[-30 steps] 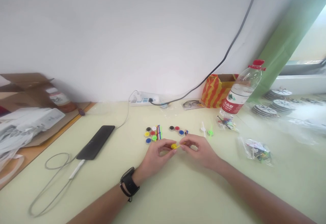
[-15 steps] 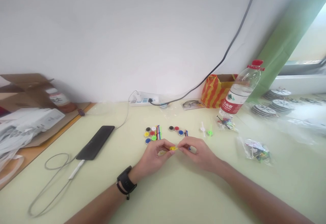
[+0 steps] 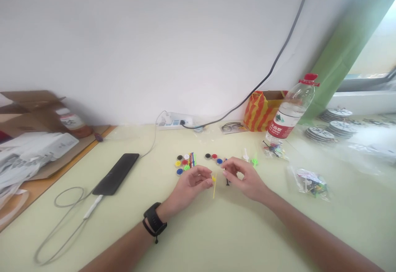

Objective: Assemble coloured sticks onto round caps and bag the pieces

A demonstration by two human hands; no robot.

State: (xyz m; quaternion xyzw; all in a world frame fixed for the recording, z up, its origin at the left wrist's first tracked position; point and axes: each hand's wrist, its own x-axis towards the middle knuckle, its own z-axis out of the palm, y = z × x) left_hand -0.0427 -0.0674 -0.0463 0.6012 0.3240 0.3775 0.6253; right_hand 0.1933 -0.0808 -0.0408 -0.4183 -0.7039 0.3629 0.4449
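Observation:
At the tips of my left hand [image 3: 192,184] is a yellow spinning top [image 3: 214,186], a small disc with a thin stick pointing down and toward me. Thumb and forefinger close on its disc edge. My right hand [image 3: 244,177] is just right of it, fingers curled but apart, with nothing visible between them. A short dark stick [image 3: 227,182] lies below its fingertips. Beyond my left hand are several small colored discs [image 3: 185,162] and a row of thin colored sticks [image 3: 192,159]. A black disc [image 3: 208,155], red disc [image 3: 214,156] and blue disc [image 3: 219,161] sit farther right.
A white top [image 3: 246,156] and green top [image 3: 254,162] lie beyond my right hand. Bagged parts [image 3: 313,182], a water bottle [image 3: 286,117] and a striped bag [image 3: 261,111] stand right. A phone [image 3: 116,174] with its cable lies left. A power strip [image 3: 173,123] is by the wall.
My right hand has let go of the yellow piece and moved slightly right and up, its fingers parting. The yellow stick has swung from sideways to pointing toward me.

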